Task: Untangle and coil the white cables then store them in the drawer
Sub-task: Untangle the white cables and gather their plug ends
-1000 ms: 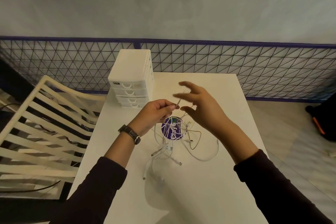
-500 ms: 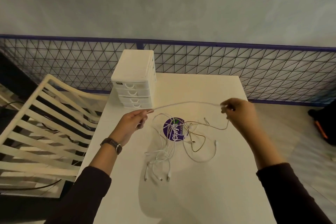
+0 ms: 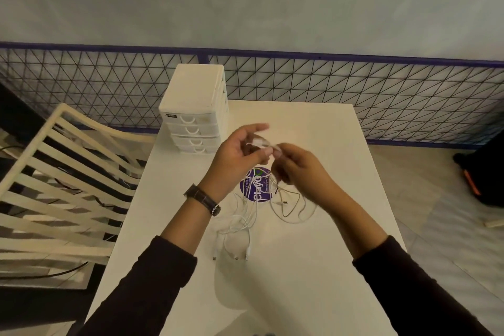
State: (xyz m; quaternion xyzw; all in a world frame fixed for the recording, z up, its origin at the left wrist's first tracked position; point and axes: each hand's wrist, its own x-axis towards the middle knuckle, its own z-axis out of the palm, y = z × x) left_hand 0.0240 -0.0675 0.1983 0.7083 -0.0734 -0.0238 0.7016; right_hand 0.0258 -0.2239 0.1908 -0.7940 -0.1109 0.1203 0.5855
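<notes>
Above the middle of the white table point(image 3: 313, 267), my left hand point(image 3: 240, 153) and my right hand point(image 3: 297, 166) meet close together. Between them is a white cable point(image 3: 260, 143), wound in a small loop over the left fingers and pinched by the right fingertips. Below the hands a tangle of white cables point(image 3: 245, 221) lies on the table, with several plugs pointing toward me. More loops point(image 3: 294, 207) trail down from my right hand. A white drawer unit point(image 3: 196, 106) with all drawers closed stands at the table's far left corner.
A round purple sticker point(image 3: 257, 185) sits on the table under the cables. A cream slatted chair point(image 3: 62, 185) stands left of the table. A black wire fence point(image 3: 381, 95) runs behind it. A dark bag point(image 3: 485, 172) lies on the floor at right.
Half a second ago my hands were spread wide with the cable stretched between them. They have come together, and the cable is looped over my left fingers.
</notes>
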